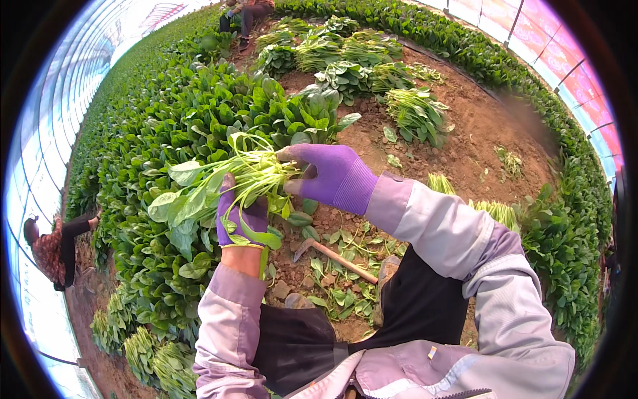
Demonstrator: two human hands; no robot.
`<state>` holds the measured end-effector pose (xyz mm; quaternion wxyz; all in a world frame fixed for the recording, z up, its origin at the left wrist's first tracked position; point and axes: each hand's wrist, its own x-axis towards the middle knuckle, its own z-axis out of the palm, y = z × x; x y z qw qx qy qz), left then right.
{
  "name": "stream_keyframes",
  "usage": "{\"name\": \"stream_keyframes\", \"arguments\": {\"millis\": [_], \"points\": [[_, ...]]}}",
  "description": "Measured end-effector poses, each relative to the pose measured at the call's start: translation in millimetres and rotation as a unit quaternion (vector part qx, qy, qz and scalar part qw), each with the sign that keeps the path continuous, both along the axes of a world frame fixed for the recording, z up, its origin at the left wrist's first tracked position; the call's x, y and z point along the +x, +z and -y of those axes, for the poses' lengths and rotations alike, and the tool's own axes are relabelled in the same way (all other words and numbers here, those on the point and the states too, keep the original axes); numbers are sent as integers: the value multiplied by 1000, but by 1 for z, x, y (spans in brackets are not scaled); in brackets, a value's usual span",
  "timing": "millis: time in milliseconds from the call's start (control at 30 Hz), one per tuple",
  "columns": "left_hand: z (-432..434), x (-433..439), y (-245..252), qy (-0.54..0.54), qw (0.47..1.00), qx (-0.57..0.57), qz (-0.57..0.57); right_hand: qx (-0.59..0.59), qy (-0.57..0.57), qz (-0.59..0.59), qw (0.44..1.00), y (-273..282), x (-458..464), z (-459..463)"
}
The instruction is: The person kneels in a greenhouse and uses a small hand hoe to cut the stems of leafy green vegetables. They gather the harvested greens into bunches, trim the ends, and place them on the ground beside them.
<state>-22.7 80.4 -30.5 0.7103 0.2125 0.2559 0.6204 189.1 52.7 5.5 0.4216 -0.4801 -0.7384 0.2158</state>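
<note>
My left hand, in a purple glove, is closed around a bunch of leafy spinach-like greens, its leaves pointing left and its pale stem ends to the right. At those stem ends is my right hand, in a matching glove, with thumb and fingers apart; whether its fingertips pinch a stem I cannot tell. Below the hands, a small hoe with a wooden handle lies on the soil by my shoe, among loose leaves.
Dense growing greens fill the left. Cut bunches lie on soil ahead, others at lower left and stem ends beside my right arm. One person is at the top, another far left. Greenhouse walls curve around.
</note>
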Motion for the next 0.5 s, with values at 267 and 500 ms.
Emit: {"name": "stream_keyframes", "arguments": {"millis": [267,500], "points": [[3,-5,-3,14,1000,-15,0,82,-20,155,984,3,-6,3],[4,-9,-9,-32,999,1,20,63,-26,105,992,2,-9,9]]}}
